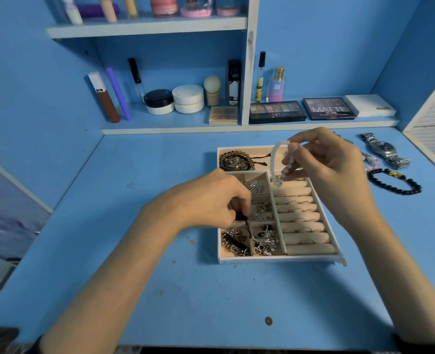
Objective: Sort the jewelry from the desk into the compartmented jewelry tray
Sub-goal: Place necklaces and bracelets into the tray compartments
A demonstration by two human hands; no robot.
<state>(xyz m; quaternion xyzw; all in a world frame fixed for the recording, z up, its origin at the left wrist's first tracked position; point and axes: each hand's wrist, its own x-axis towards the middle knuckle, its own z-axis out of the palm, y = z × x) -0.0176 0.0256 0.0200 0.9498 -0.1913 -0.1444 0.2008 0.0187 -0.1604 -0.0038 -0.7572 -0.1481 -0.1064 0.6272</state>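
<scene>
Left hand (211, 198): it is over the left half of the jewelry tray (277, 259), knuckles up and fingers curled downward. The thumb and the fingertips are pressed together on a small dark piece.
Dark corded piece (242, 217): it is pinched under the left hand's fingertips, above the tray. Its thin cord hangs down to the divider between the front-left and front-middle compartments. I cannot tell if the cord's end touches the divider.
Front-left compartment: it holds a silver chain (233, 245) lying in a heap, mixed with something dark.
Back compartment: a brown bead bracelet (234, 160) lies in its left end, with dark cords trailing to the right.
Middle column of the tray: a silver shell-shaped piece (254, 187) is at the back, and small silver pieces (262, 211) are in the middle. A tangle of silver jewelry (266, 240) is at the front.
Ring rolls (304, 226): they fill the right part of the tray, with several thin rings pushed between them.
White bead bracelet (275, 159): it is held up in the air above the back part of the tray. It hangs as a loop, and its lowest beads are above the back end of the ring rolls.
Right hand (331, 164): it is raised over the back right corner of the tray. The thumb and the curled fingers pinch the white bead bracelet, with part of the loop running across the fingers.
Pink beads (372, 161): they lie on the desk (160, 290) to the right of the tray, partly hidden behind the right hand.
Silver wristwatch (384, 149): it lies on the desk, well to the right of the tray.
Black bead bracelet (394, 181): it lies on the desk to the right of the tray, just in front of the wristwatch.
</scene>
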